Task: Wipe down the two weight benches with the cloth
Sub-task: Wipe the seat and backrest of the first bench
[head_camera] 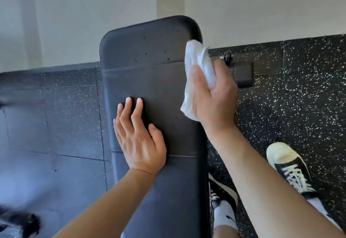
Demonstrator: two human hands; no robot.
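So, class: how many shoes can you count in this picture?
2. One black-and-white sneaker on the speckled floor at right; the other sneaker beside the weight bench, partly hidden by the right forearm.

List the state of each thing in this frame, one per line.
bench: pad bare, dark specks near its far end
cloth: crumpled, gripped at the bench's right edge
right hand: fingers curled round the cloth
left hand: fingers straight, resting on the pad
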